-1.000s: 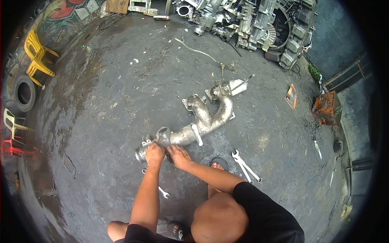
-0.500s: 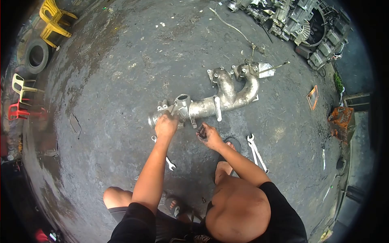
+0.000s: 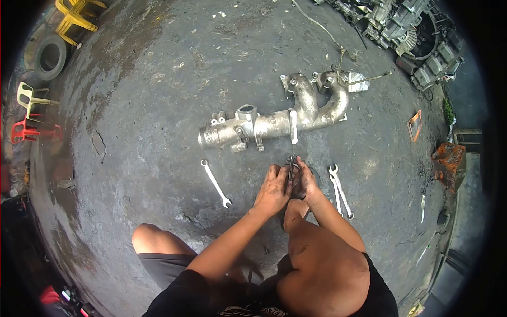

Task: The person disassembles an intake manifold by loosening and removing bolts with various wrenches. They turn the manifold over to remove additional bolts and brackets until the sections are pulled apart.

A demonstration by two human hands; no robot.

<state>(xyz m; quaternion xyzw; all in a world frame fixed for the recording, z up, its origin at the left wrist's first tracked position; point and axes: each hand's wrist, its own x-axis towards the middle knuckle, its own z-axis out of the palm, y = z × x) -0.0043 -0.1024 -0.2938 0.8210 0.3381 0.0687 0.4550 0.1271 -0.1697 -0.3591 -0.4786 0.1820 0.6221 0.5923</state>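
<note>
1. Head view, far left: red chair (image 3: 25, 131), cream chair (image 3: 33, 101) just above it in frame, then tyre (image 3: 39, 57), then yellow chairs (image 3: 78, 22).
2. Single wrench (image 3: 215, 183) flat on the concrete floor (image 3: 148, 105), slanted: ring end upper left, open end lower right. Neither hand on it.
3. Branched metal pipe (image 3: 274, 126) lying on the floor, mid-frame, just beyond the hands. Round mouth at left end, round port facing up next to it, two curved branches at right. Neither hand touching it.
4. Small dark piece (image 3: 266, 250) on the floor, right of the left forearm.
5. Left hand (image 3: 273, 190): nearly closed, fingers curled on a thin metal part (image 3: 291, 166). Part sits between both hands, pointing toward the pipe; too covered to identify.
6. Light-coloured bar (image 3: 293, 127) lies crosswise over the pipe, directly beyond the hands.
7. Right hand (image 3: 306, 182): half closed, cupped right beside the left, fingers bent near the same part. Partly hidden, can't tell if it grips.
8. Two wrenches (image 3: 343, 193) on the floor right of the right hand, overlapping at their upper ends.
9. White sheet (image 3: 359, 83) by the pipe's right branch.
10. Upper right: engine parts (image 3: 406, 39), piled. Below: orange frame (image 3: 411, 125), then orange box (image 3: 449, 165) at far right.
</note>
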